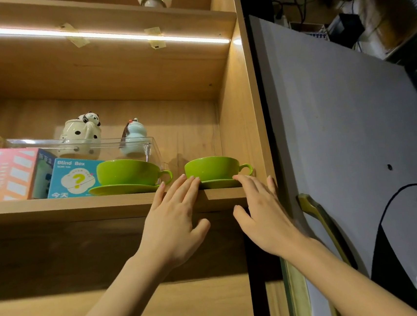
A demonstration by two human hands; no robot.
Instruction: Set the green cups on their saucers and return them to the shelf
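Two green cups stand on green saucers at the front of the wooden shelf (54, 205). The left cup (127, 172) sits on its saucer (124, 189) near the middle. Close to the shelf's right wall, the right cup (211, 169) sits on its saucer (220, 183). My left hand (175, 219) is open, its fingertips at the left rim of the right saucer. My right hand (261, 211) is open too, fingertips touching that saucer's right edge below the cup handle. Neither hand grips anything.
Behind the cups are a blue "Blind Box" carton (74, 178), a pink box (2, 175), and a clear tray (86, 146) holding a panda teapot (83, 136) and a pale gourd bottle (134, 137). A grey cabinet door (352, 131) with a brass handle (320, 218) stands open at right.
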